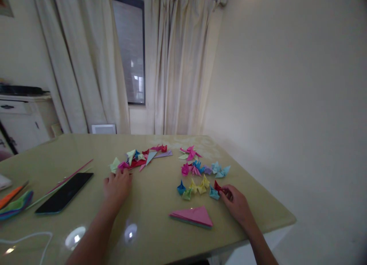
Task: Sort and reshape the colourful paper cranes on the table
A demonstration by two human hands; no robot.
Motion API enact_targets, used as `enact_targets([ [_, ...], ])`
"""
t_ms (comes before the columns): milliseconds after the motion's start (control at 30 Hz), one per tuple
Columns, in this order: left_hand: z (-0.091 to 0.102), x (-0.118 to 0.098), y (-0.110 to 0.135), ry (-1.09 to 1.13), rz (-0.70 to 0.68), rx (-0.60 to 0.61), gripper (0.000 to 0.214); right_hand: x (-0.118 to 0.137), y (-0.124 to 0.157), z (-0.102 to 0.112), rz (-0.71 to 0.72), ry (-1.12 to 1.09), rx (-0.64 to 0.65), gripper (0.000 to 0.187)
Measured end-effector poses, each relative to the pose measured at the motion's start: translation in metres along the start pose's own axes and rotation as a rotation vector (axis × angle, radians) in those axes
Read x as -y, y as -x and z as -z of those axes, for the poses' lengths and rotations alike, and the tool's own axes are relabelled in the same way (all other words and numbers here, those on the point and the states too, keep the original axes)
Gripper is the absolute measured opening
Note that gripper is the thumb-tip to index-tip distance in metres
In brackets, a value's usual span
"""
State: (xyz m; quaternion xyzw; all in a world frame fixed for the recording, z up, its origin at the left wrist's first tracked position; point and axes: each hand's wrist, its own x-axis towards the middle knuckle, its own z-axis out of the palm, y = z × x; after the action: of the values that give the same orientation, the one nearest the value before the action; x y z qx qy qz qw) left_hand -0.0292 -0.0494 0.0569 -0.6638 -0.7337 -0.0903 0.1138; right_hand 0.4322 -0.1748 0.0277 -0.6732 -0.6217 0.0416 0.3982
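My left hand [118, 185] reaches to the pile of folded paper at the middle left, its fingertips closed on a magenta origami piece [123, 165]. Beside that lies a pale green origami piece [114, 165]. At the right, my right hand [236, 204] pinches a red origami piece [217, 186] above the table. Close to its fingertips sits a light blue origami piece [213, 193]. Yellow origami pieces [202, 184], a green one [187, 194] and a dark blue one [181, 187] stand in the same row.
Behind that row are a mixed-colour origami row [197, 167] and a pink origami cluster [190, 153]. A stack of folded paper triangles [192, 216] lies in front. To the left rest a black phone [65, 192], an orange pen-like object [11, 196] and a white cable [47, 234].
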Motion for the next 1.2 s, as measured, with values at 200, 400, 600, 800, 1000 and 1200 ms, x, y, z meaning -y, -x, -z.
enact_targets([
  [200,-0.002,0.002,-0.011,0.105,-0.107,0.095,0.038,0.001,0.0,0.001,-0.009,-0.008,0.002,0.038],
  [400,-0.007,-0.037,0.003,0.315,-0.362,0.097,0.026,-0.002,-0.001,-0.002,0.003,-0.01,-0.02,0.036],
  [600,-0.013,-0.098,0.022,0.691,-0.612,0.236,0.033,-0.004,0.001,-0.004,0.034,0.017,-0.017,0.032],
  [800,-0.028,-0.078,0.0,0.433,-0.295,-0.005,0.044,-0.007,0.002,-0.007,0.034,0.006,-0.03,0.029],
  [1000,-0.037,-0.064,-0.016,0.252,-0.134,0.016,0.053,-0.008,0.001,-0.007,0.033,-0.008,-0.032,0.029],
  [1200,-0.03,-0.067,-0.037,0.207,-0.12,0.04,0.054,-0.008,0.002,-0.006,0.045,-0.017,-0.052,0.028],
])
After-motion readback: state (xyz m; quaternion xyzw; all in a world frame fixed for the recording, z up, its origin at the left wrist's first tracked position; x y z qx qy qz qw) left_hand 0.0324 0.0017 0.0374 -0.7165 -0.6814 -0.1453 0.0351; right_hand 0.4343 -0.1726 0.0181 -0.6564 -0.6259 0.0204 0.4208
